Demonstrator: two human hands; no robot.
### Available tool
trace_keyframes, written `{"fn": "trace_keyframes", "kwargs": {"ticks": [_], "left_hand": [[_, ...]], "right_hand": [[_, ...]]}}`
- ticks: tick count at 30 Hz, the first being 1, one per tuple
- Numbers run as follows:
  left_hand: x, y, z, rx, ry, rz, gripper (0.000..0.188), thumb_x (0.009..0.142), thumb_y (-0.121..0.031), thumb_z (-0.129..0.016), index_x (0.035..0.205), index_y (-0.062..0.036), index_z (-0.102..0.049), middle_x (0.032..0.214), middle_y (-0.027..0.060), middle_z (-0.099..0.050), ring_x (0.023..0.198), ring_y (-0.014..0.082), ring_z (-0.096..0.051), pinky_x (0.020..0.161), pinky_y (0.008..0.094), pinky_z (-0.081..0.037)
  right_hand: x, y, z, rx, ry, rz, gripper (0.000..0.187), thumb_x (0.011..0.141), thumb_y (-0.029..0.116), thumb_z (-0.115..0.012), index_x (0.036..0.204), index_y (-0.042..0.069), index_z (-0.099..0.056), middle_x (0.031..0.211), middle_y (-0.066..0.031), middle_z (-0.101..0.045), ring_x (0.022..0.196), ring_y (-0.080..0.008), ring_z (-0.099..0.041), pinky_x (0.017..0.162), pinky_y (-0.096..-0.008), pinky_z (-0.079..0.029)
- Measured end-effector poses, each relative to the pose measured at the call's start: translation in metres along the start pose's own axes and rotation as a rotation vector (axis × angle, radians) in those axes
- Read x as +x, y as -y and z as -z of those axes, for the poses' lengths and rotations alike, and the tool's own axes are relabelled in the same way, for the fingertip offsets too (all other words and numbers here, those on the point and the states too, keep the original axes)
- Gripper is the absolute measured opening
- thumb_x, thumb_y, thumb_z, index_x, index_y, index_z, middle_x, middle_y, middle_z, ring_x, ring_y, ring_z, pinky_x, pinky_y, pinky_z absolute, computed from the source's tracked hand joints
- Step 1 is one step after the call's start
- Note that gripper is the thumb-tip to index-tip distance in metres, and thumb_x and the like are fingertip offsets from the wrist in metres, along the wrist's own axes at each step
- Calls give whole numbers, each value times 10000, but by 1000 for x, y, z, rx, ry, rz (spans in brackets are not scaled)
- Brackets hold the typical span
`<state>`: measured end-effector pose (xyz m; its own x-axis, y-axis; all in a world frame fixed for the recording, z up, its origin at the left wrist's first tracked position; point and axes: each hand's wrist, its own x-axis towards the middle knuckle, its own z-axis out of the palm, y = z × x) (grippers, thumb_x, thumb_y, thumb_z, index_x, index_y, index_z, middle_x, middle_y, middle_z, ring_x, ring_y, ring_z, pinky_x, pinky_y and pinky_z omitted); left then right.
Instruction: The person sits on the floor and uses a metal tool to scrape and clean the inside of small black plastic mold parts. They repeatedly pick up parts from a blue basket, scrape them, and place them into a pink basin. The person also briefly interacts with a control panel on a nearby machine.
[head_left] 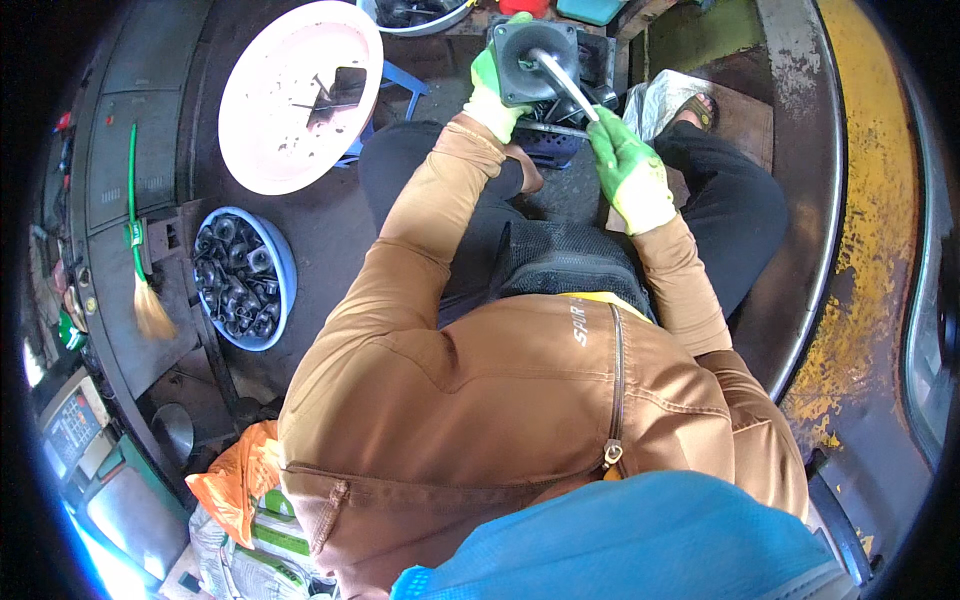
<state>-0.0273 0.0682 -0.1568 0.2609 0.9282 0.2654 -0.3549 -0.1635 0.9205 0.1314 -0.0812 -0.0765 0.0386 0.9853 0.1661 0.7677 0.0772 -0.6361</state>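
My left hand (492, 92), in a pale green glove, is closed round the side of a black square part with a round, funnel-like hollow (515, 50). The part is held up with its hollow facing me. In my right hand (632, 170), gloved the same way, is a shiny metal rod (568, 82). Its far end reaches into the middle of the hollow; I cannot make out the tip. Behind the square part, more dark parts (597, 62) show, partly hidden by it.
A large pale pink basin (240, 120) with a few dark pieces leans on a blue stool (405, 85) at the left. Below it stands a blue tub (287, 270) full of black parts. Another tub (425, 28) is at the top. A broom (150, 310) and an orange bag (245, 480) lie left.
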Motion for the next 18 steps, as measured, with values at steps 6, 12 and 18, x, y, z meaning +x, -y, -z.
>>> {"fn": "trace_keyframes", "kwargs": {"ticks": [6, 12, 18], "left_hand": [[2, 6, 17, 679, -65, -310, 432, 780, -115, -726, 1186, -52, -594, 1078, 96, -654, 987, 195, -631, 837, 318, -509], [8, 28, 24, -599, 23, 210, 438, 848, -207, -686, 1231, -42, -553, 1062, 81, -664, 967, 207, -657, 902, 315, -523], [-4, 6, 16, 570, -54, -303, 325, 807, -106, -701, 1114, -41, -617, 997, 87, -675, 918, 185, -652, 822, 314, -526]], "right_hand": [[0, -3, 4, 182, -278, 206, 316, 901, 124, -625, 1211, 64, -614, 1088, -178, -667, 937, -321, -673, 759, -346, -544], [0, -4, 1, 68, -79, 82, 305, 940, 206, -567, 1215, 82, -612, 1093, -189, -660, 935, -347, -660, 782, -387, -535], [-1, -2, 3, 118, -127, 121, 296, 941, 164, -575, 1215, 58, -610, 1072, -198, -668, 919, -338, -675, 772, -373, -535]]}}
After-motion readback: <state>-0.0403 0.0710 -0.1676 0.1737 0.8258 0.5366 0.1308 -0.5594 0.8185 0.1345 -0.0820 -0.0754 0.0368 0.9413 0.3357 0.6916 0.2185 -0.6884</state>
